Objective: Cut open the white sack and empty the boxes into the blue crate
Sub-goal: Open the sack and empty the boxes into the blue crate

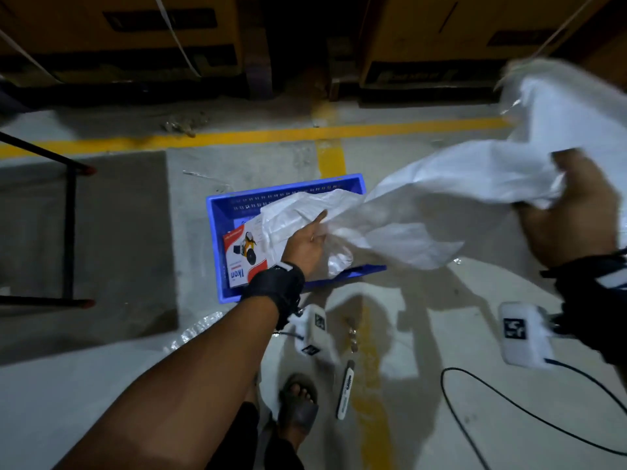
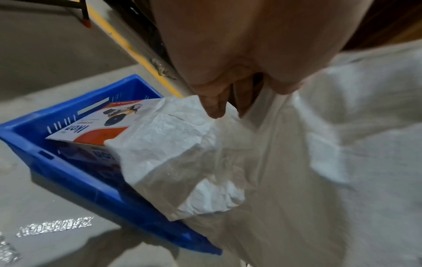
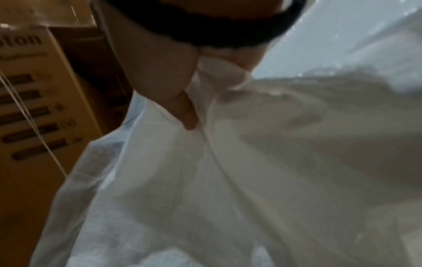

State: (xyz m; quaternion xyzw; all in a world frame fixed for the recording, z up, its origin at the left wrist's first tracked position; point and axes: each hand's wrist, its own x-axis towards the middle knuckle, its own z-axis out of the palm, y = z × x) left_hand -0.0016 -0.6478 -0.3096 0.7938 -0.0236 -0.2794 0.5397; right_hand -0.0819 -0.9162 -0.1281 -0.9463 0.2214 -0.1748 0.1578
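The white sack (image 1: pixel 454 198) hangs slack and crumpled in the air, stretched from above the blue crate (image 1: pixel 217 232) out to the crate's right side. Its lower, open end droops into the crate and lies over the crate's right half, covering part of a box (image 1: pixel 244 256) inside. That box is white and red-orange with "Ikon" printed on it; in the left wrist view it sits tilted in the crate, with a second printed box (image 2: pixel 98 155) just below it.

The left hand (image 1: pixel 307 247) is over the crate's near right portion. Its fingers (image 2: pixel 214 104) curl into a fold of the sack near the mouth, and the forefinger lies extended along the cloth. The right hand (image 1: pixel 573 215) is raised well to the right of the crate; its fingers are clenched round a bunched part of the sack's upper end, and in the right wrist view the thumb (image 3: pixel 187 115) presses on the gathered cloth.

The crate stands on a grey concrete floor (image 1: pixel 101 385), just on the near side of a yellow painted line (image 1: pixel 271 134). A utility knife (image 1: pixel 346 390) lies on the floor nearer the person than the crate, beside a sandalled foot (image 1: pixel 298 398). A black cable (image 1: pixel 509 405) runs over the floor to the near right of the crate. Large brown cartons (image 1: pixel 118 39) stand beyond the yellow line, and a black metal frame (image 1: pixel 69 232) is to the crate's left.
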